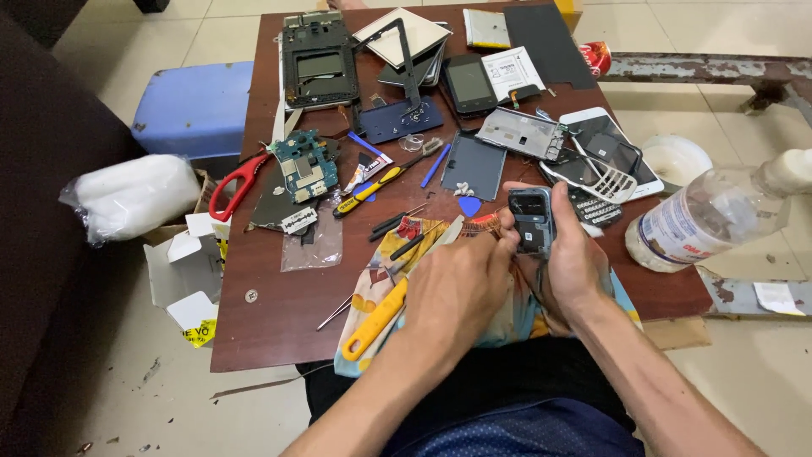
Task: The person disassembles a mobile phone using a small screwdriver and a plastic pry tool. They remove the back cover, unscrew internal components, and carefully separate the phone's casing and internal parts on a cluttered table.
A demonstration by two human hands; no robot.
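My right hand (pixel 573 258) grips a small dark phone housing (pixel 531 222), held upright above a colourful cloth (pixel 372 296) on the brown table (pixel 271 322). My left hand (pixel 461 283) pinches at the housing's left edge, fingers closed against it; whether it holds a small tool is hidden. A yellow-handled tool (pixel 375 320) lies on the cloth just left of my left hand. Black tweezers (pixel 397 222) and a blue pick (pixel 469 205) lie just beyond my hands.
Scattered on the table are a green circuit board (pixel 303 165), red-handled scissors (pixel 233 188), a yellow screwdriver (pixel 368 190), several phone frames and screens (pixel 317 63), and a white keypad (pixel 605 182). A clear plastic bottle (pixel 702 216) lies at the right edge. A blue stool (pixel 194 106) stands to the left.
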